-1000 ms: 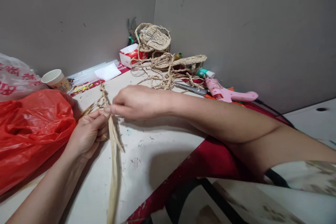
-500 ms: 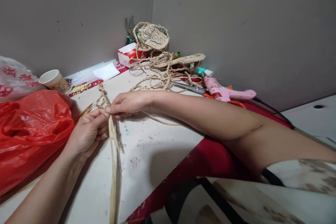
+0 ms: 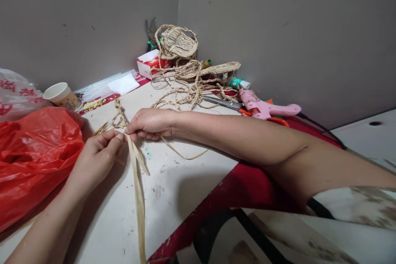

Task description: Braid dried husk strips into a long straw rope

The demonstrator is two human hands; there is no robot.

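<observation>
Thumb and fingers of my left hand (image 3: 100, 150) pinch pale straw strands at the lower end of a short braided straw cord (image 3: 120, 116). Beside it, my right hand (image 3: 148, 123) is closed on the same spot, its fingertips nearly touching the left thumb. A long flat straw strip (image 3: 139, 206) hangs from between the hands toward the table's near edge, with a shorter strand end (image 3: 142, 161) next to it. One thin strand (image 3: 182, 154) curves out from under my right hand. Exactly how the strands cross between the fingertips is hidden.
A red plastic bag (image 3: 37, 152) lies left, near a paper cup (image 3: 58, 94). Behind are coiled braided cord (image 3: 179, 43), a red-and-white box (image 3: 148, 64) and pruning shears (image 3: 151, 33). Scissors (image 3: 227, 103) and a pink glue gun (image 3: 266, 108) rest beyond my right forearm on the table (image 3: 173, 198).
My left hand has turned slightly, its lower fingers drawn back from the strands. The hanging strip's lower end has swung right, and the shorter strand end now spreads apart from it.
</observation>
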